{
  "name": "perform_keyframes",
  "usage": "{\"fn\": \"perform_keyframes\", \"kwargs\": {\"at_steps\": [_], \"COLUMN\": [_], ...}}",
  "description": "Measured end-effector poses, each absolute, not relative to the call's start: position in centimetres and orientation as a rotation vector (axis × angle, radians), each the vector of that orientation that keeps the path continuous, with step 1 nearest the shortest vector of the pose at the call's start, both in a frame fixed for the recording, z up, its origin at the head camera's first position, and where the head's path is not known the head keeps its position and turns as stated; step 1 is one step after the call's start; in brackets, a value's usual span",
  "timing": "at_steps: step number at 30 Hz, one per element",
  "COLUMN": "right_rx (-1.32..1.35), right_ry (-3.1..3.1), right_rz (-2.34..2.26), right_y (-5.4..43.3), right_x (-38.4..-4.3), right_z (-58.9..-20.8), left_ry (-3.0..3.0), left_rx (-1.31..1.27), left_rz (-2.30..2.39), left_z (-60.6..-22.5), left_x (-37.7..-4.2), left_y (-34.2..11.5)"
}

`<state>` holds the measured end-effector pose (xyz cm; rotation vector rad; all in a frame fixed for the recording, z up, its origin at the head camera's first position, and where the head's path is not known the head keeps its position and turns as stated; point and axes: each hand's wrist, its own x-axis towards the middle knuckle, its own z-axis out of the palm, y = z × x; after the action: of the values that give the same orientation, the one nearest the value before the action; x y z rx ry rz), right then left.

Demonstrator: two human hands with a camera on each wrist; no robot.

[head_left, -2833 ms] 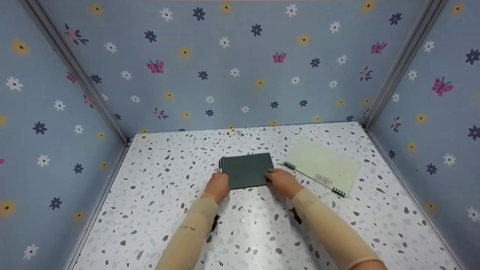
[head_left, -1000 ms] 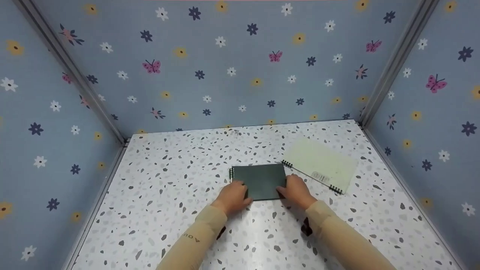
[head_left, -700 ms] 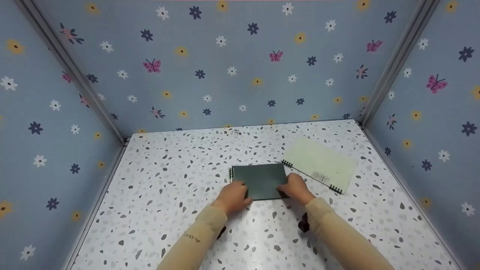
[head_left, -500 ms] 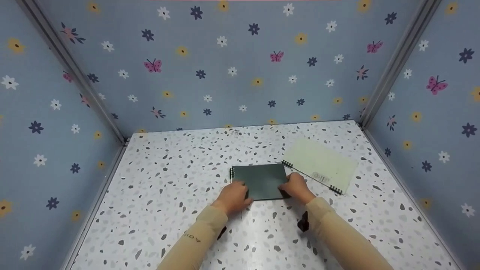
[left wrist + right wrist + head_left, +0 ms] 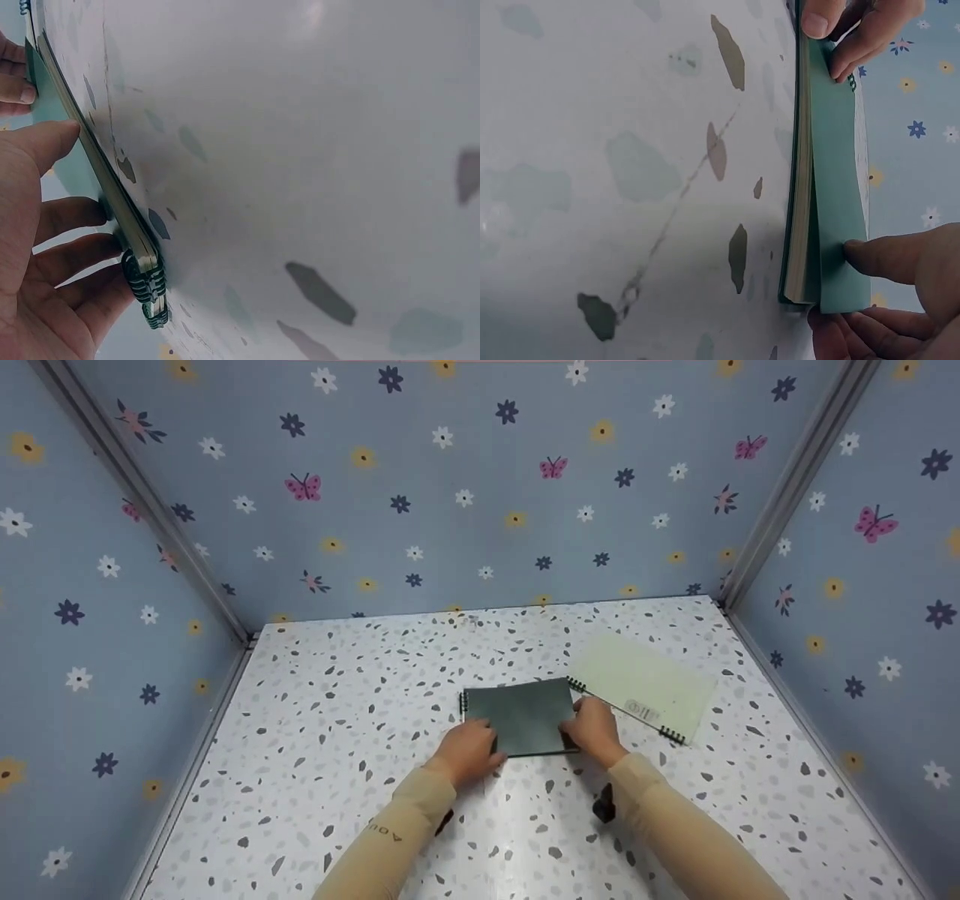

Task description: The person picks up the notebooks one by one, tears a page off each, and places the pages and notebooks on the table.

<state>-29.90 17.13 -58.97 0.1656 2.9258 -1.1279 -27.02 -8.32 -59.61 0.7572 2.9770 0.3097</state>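
Note:
A dark green spiral notebook (image 5: 517, 718) lies flat on the speckled tabletop, its black rings at the left. My right hand (image 5: 596, 729) pinches the right edge of its top cover. In the right wrist view, the thumb lies on the green cover (image 5: 836, 172), which stands slightly apart from the page block (image 5: 802, 187). My left hand (image 5: 463, 750) holds the notebook's near left corner. In the left wrist view, its thumb touches the near edge while its other fingers (image 5: 75, 217) rest on the cover near the rings (image 5: 146, 277).
A pale yellow-green spiral notebook (image 5: 645, 682) with a printed barcode lies behind and right, its rings close to the green notebook's far right corner. Blue flowered panels (image 5: 480, 495) enclose the tabletop (image 5: 337, 697) at the back and sides.
The green notebook has come nearer and to the right since the earliest frame. Within the last half second, the right side of its cover has risen slightly with my right hand.

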Motion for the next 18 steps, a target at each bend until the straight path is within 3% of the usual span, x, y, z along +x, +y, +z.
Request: {"fn": "perform_keyframes", "kwargs": {"at_steps": [9,18], "right_rx": [0.2,0.363], "right_ry": [2.922,2.666], "right_rz": [-1.128,-1.456], "right_y": [16.99,17.52], "right_x": [-30.03,-30.37], "right_z": [-58.52,-58.68], "left_ry": [2.966,2.948], "left_rx": [0.744,0.72], "left_rz": [0.333,0.346], "left_z": [-59.45,-59.53], "left_x": [-27.18,-27.01], "left_y": [-8.37,-8.35]}}
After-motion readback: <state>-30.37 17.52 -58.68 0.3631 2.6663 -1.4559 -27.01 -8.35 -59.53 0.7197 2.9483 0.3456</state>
